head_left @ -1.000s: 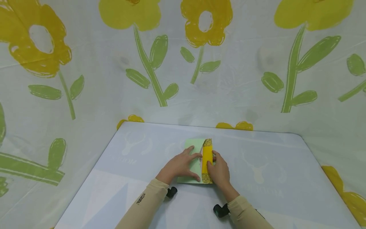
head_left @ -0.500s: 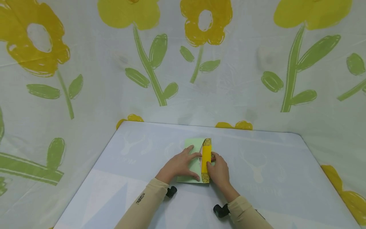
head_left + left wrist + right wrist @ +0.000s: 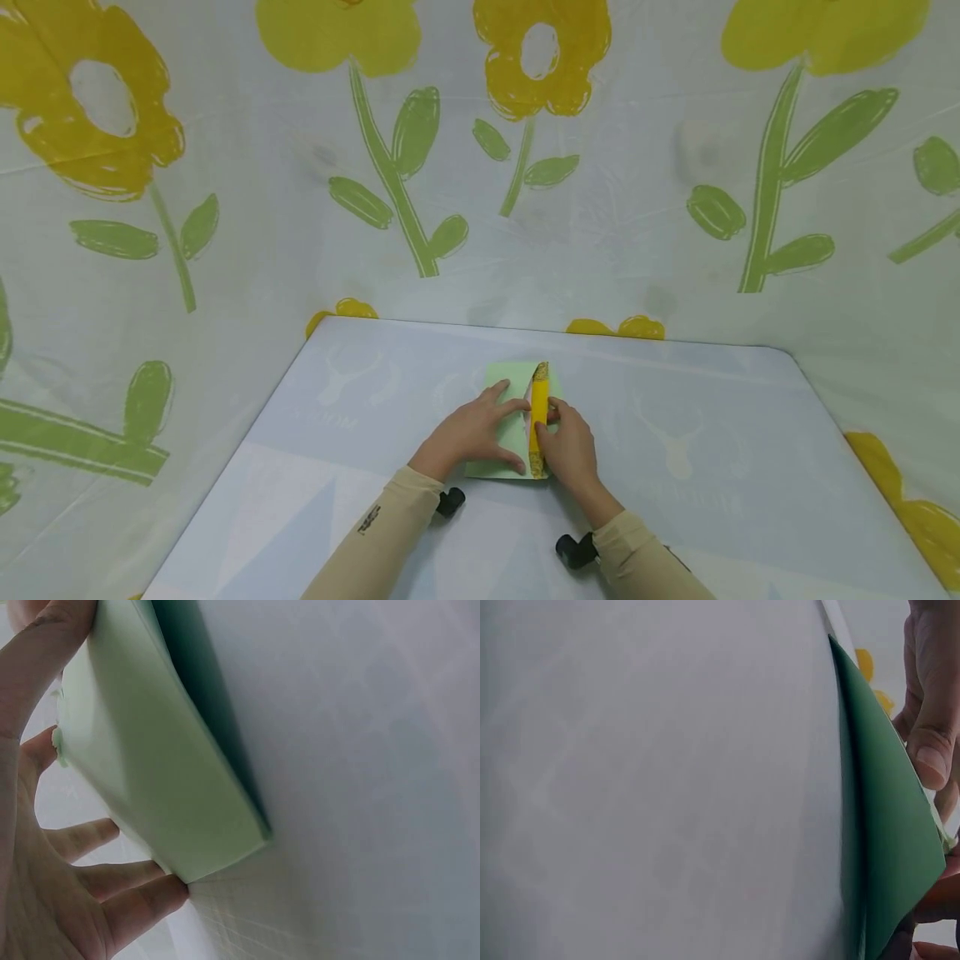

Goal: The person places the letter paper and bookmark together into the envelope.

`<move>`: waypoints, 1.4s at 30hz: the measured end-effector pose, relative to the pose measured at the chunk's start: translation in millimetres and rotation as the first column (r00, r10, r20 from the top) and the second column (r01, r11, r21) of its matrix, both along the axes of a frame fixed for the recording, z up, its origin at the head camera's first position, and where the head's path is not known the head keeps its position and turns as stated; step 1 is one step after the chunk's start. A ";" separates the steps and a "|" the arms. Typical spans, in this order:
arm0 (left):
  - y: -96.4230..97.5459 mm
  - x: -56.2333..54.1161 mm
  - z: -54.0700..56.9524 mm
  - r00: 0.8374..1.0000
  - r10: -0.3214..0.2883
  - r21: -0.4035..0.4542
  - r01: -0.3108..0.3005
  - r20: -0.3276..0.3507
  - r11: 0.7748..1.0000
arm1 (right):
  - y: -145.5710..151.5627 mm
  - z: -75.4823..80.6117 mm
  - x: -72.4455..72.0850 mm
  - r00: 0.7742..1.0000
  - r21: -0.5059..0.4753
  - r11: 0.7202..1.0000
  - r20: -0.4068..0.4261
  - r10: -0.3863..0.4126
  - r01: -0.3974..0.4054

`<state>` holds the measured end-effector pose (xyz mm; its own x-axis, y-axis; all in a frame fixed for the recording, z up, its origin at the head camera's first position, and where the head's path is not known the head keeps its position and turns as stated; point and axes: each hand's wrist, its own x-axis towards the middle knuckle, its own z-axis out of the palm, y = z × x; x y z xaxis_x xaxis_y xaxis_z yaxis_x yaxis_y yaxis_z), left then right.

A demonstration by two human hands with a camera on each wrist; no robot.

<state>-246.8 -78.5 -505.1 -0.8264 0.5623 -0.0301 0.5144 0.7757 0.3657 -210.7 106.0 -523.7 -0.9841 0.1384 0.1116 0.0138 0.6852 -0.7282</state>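
Observation:
A light green folded card (image 3: 506, 462) lies on the table in front of me, its yellow flap (image 3: 539, 408) with gold patterned ends standing up along the right side. My left hand (image 3: 476, 427) presses on its green face with spread fingers. From the right, my right hand (image 3: 572, 446) pinches the flap between thumb and fingers. In the left wrist view the light green face (image 3: 165, 772) is lifted off the table, its dark green underside in shadow. The dark green panel (image 3: 892, 802) tilts up in the right wrist view, with fingers at the right edge. The card's inside is mostly hidden.
The pale printed table (image 3: 712, 467) runs back to a white curtain (image 3: 615, 208) with yellow flowers. Black wrist cameras sit under both wrists, the left camera (image 3: 451, 503) and the right camera (image 3: 576, 551) just above the table.
My right hand has moved slightly left, turning the yellow flap more upright, so it looks narrower. The left hand has stayed on the card.

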 end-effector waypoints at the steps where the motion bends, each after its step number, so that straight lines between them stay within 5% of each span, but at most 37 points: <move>1: -0.2 -0.2 0.0 1.000 0.001 -0.002 -0.001 -0.001 1.000 | 0.5 -0.3 -0.3 1.000 0.002 1.000 -0.002 -0.005 0.005; 21: -0.7 0.2 1.1 1.000 -0.001 0.007 0.001 -0.003 1.000 | -2.6 -2.6 -2.5 0.995 -0.050 0.998 -0.085 0.044 -0.048; 42: -1.0 0.8 -0.7 1.000 -0.006 0.011 0.006 -0.020 1.000 | -5.8 -1.4 -3.7 0.993 -0.074 0.993 -0.084 0.088 -0.094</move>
